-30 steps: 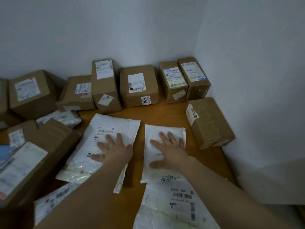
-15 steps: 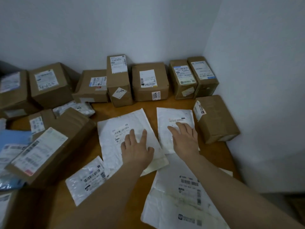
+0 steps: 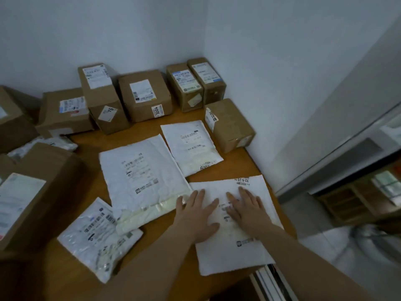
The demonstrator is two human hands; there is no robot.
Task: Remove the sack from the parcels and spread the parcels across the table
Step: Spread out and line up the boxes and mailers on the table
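Both my hands lie flat, fingers straight, side by side on one white mailer (image 3: 230, 257): left hand (image 3: 196, 216) on its left half, right hand (image 3: 249, 210) on the right half, pressing it onto the desk (image 3: 91, 166). They pinch nothing. The mailer's near end seems to reach the desk's front edge.

Just left of my left hand lies a large mailer (image 3: 143, 177), its edge meeting the one I press. Beyond my fingertips sits a small mailer (image 3: 191, 146), flat too. Further left of my left hand is a clear poly bag (image 3: 97, 235), partly tucked under the large mailer's near end.

Beyond those, a row of cardboard boxes (image 3: 145, 94) lines the wall, with a brown box (image 3: 230, 127) past my right hand in the corner and a big carton (image 3: 36, 192) far to my left.

I see no sack anywhere, so that part looks done. The spreading looks well advanced here; the cluster on the far left seems crowded and may need separating.
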